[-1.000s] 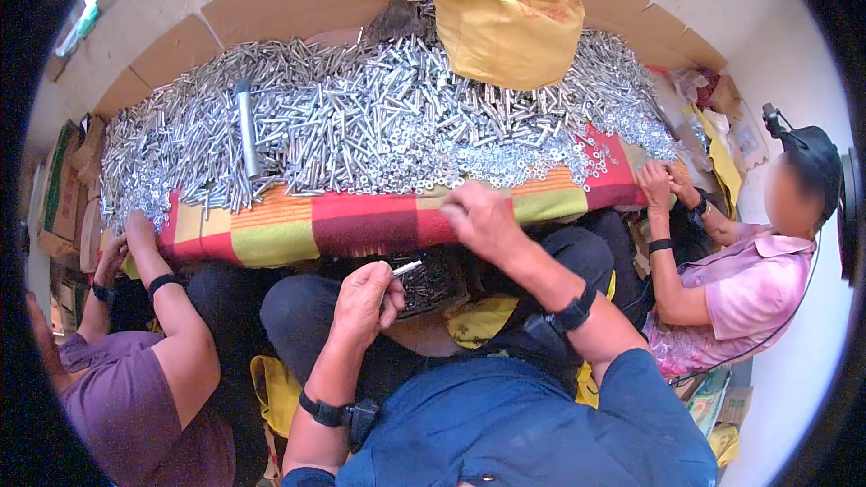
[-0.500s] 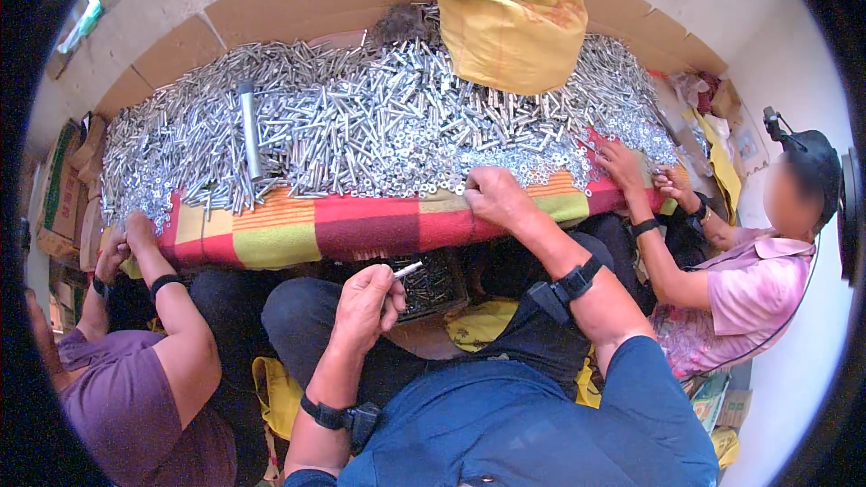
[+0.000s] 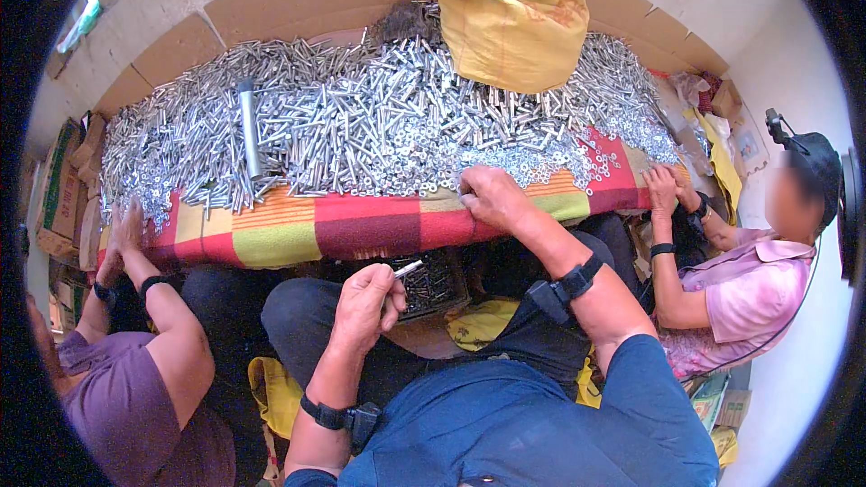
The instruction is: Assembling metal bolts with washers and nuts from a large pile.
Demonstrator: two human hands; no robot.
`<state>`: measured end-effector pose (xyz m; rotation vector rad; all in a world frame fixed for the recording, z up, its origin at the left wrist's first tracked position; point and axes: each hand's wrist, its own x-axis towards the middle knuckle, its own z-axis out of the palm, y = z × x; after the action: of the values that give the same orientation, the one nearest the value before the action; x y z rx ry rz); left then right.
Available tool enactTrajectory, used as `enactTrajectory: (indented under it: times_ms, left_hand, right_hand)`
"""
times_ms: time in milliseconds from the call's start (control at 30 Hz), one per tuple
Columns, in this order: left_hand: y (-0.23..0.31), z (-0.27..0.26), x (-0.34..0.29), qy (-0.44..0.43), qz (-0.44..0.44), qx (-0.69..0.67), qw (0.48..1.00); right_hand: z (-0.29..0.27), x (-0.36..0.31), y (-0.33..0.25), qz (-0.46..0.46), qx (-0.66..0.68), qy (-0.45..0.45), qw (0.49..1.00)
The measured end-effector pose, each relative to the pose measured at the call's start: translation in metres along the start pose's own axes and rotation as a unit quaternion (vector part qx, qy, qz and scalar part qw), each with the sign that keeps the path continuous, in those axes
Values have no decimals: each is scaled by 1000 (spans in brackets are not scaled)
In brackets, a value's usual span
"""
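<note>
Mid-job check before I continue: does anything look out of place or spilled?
One silvery cylinder sits among the small metal rods, looking odd because it is far bigger. Toward the right, loose washers lie thinly scattered on the checked blanket.

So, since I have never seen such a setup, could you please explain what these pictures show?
There is no machine: someone in dark blue works bare-handed, wearing a fisheye camera on the head. Every picture comes from it, looking down, bending straight edges. Silvery rods and small metal rings lie heaped on a checked cloth. The left hand pinches a slim metal piece; the right hand is at the heap's near edge, and anything in it is hidden. A co-worker in purple is to the left, a co-worker in pink to the right.
</note>
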<state>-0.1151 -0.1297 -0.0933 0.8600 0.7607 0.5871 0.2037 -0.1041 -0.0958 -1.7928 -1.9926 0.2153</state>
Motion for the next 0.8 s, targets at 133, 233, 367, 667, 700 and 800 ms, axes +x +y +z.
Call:
enactTrajectory:
  times_ms: [133,233,367,667,700,800]
  left_hand:
    - [-1,-1,-1,-2,2,2,1000]
    - [-2,-1,0,-3,4,1,1000]
    - [-3,-2,0,-3,6,-5,1000]
    - [-1,-3,-1,13,15,-36,999]
    - [0,-2,0,16,16,-47,999]
    - [1,-1,-1,12,16,-64,998]
  right_hand:
    - [-2,2,-3,25,25,-35,999]
    - [-2,2,-2,1,21,-50,999]
    - [3,-3,-7,-38,-5,-33,999]
    - [-18,-29,-99,198,522,-102,823]
    - [-20,-32,-107,194,554,-111,802]
    - [-13,-37,-120,200,583,-108,780]
